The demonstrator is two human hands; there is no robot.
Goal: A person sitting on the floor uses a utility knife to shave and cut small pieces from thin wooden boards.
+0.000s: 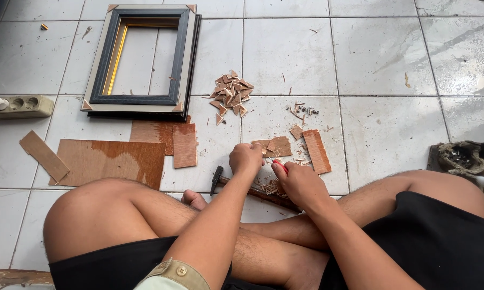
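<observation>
Sitting cross-legged on the white tiled floor (pixel 381 64), the person works with both hands close together near the middle of the view. At nine o'clock lies a beige power strip (pixel 20 106), with a large brown board (pixel 110 161) just below it toward seven o'clock. At eleven o'clock rests a stack of dark picture frames (pixel 145 59). A pile of small wooden triangles (pixel 231 92) sits at twelve o'clock. A hammer (pixel 216 179) lies just left of the left hand (pixel 245 157), which is curled into a fist over thin wood scraps (pixel 277 146). The right hand (pixel 301 185) is clamped on a red-handled tool (pixel 280 166), touching those scraps. A narrow wooden strip (pixel 317 151) lies just beside it toward one o'clock.
</observation>
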